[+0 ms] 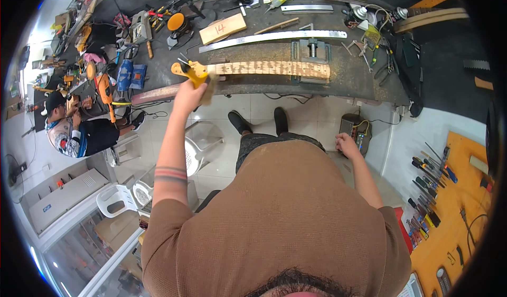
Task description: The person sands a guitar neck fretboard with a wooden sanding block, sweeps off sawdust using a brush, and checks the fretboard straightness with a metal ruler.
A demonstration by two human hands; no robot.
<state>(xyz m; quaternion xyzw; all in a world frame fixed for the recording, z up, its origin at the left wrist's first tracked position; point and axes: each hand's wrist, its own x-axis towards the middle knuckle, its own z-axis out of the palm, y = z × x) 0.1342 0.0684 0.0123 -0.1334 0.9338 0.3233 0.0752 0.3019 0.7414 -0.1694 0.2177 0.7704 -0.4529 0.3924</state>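
Note:
A guitar neck lies across the near part of the workbench, its light fretboard blotched with brown patches and its headstock at the left. The neck's right part rests on a grey metal vise. Beside the headstock, my left hand is closed around the yellow handle of a brush. Pale bristles hang down past the bench edge next to my fingers. Away from the bench, my right hand hangs low at my side with its fingers curled in and nothing visible in them.
Behind the neck lie a long metal straightedge and a wooden block. Pliers and clamps crowd the right, more tools the left. A seated person holds a small guitar at far left. A white stool stands beside me.

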